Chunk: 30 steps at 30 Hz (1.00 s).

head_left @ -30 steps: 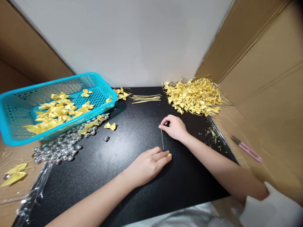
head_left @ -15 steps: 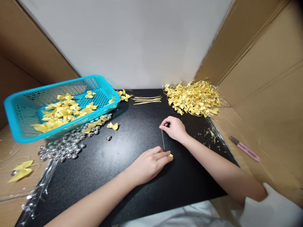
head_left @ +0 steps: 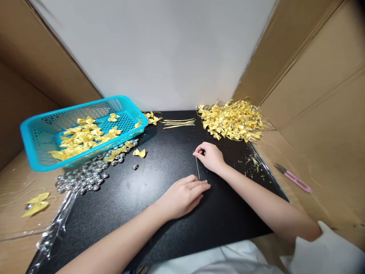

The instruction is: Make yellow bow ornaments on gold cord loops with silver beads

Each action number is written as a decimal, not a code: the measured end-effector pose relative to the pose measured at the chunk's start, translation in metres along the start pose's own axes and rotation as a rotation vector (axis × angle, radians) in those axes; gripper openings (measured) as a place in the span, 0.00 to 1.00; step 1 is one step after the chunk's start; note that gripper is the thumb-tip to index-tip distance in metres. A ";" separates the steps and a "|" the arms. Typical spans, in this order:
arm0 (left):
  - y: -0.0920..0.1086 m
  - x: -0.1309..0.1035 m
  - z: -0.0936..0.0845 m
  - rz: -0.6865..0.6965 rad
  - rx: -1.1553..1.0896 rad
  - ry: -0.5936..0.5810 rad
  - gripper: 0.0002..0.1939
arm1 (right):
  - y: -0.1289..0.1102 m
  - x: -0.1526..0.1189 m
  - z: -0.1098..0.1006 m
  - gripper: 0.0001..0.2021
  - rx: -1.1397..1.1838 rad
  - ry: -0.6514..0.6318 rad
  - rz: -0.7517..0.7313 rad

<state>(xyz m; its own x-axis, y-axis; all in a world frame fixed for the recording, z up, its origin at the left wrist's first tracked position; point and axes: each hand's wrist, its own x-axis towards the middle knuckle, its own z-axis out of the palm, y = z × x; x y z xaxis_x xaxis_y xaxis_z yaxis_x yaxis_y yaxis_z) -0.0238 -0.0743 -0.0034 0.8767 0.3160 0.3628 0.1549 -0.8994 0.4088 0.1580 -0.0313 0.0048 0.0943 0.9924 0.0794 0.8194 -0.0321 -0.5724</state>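
Between the thumb and fingers of my right hand [head_left: 210, 156], closed in a pinch, is the upper end of a thin gold cord [head_left: 197, 168]. The cord runs taut down to my left hand [head_left: 186, 195], whose fingers are pressed together low over the black tabletop [head_left: 159, 167]. Under those fingers the yellow ribbon bow is almost wholly hidden now. To the left lie a loose yellow bow [head_left: 139, 153] and a single silver bead [head_left: 135, 166]. Several cut gold cords [head_left: 179, 123] lie in a row at the back.
A turquoise basket [head_left: 31, 148] of yellow bows stands at the left, with a heap of silver beads [head_left: 85, 177] before it. Finished-looking bows with cords [head_left: 230, 120] are piled at the back right. Pink-handled snips [head_left: 296, 180] lie on the right; cardboard walls flank the table.
My left fingers have shifted slightly and now cover the yellow bow that showed at their tips. The right hand still holds the cord taut. The view has swung a little left.
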 end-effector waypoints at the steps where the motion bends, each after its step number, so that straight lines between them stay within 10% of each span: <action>1: 0.000 0.000 0.000 -0.006 -0.004 -0.006 0.15 | 0.000 -0.002 0.000 0.04 0.000 0.004 -0.005; 8: -0.003 -0.002 -0.002 -0.044 -0.044 -0.019 0.16 | -0.003 0.006 -0.004 0.06 -0.027 0.007 -0.081; 20: -0.006 -0.002 -0.003 -0.068 -0.113 0.135 0.12 | -0.018 0.134 0.008 0.04 -0.296 -0.023 -0.299; 30: -0.008 -0.002 -0.001 -0.094 -0.164 0.158 0.11 | -0.018 0.141 0.016 0.09 -0.454 -0.091 -0.481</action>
<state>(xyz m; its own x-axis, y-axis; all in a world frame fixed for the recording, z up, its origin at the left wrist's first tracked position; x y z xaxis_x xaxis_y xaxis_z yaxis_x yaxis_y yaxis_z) -0.0276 -0.0671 -0.0067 0.7775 0.4511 0.4383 0.1453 -0.8068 0.5727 0.1472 0.1110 0.0130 -0.3733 0.9139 0.1593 0.9166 0.3898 -0.0886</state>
